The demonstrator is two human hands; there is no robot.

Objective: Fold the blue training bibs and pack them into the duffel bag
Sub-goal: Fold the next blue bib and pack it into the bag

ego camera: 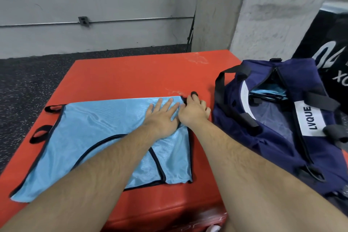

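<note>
Our two forearms reach forward from the bottom of the view, over the near edge of the red padded block. We judge that the task is well advanced but not finished. The navy duffel bag stands on the right part of the block with its zipper open, and inside we see a small stack of folded bibs in the same light blue, so some pieces are already packed. How many they are, we cannot tell.

One blue training bib lies on the block just beside the bag, and its folding has only begun; it looks to be doubled once, and it is too wide for the bag as it is. What is left for this piece is the further folds and then the move into the bag.

Our left hand lies flat on the bib near its far right corner, fingers straight and a little spread, pressing the cloth down. Our right hand touches it at the side, with fingers curled on that corner, where it pinches the dark edge near a black elastic loop.

The bib is a thin, shiny mesh with black binding along the edges and the arm openings. Two more loops stick out at its left side. It lies mostly smooth, with soft wrinkles.
</note>
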